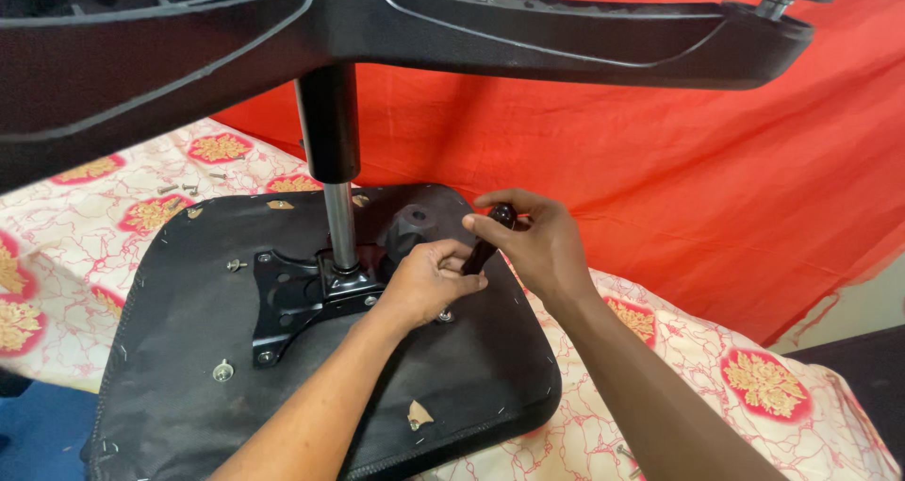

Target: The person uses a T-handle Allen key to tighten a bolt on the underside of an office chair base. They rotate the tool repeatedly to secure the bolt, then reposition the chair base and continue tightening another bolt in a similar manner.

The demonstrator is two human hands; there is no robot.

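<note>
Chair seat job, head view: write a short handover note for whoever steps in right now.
Left hand: fingers closed on the lower end of the black lever, resting by the mounting plate.
Right hand: gripping the lever's knob end from above.
The upturned seat lies on the patterned cloth; the gas cylinder stands in the plate, with the star base on top.
Done, as far as visible: plate bolted at several corners.
Left: lever is not visibly seated; loose screws lie on the cloth beyond the seat.
</note>
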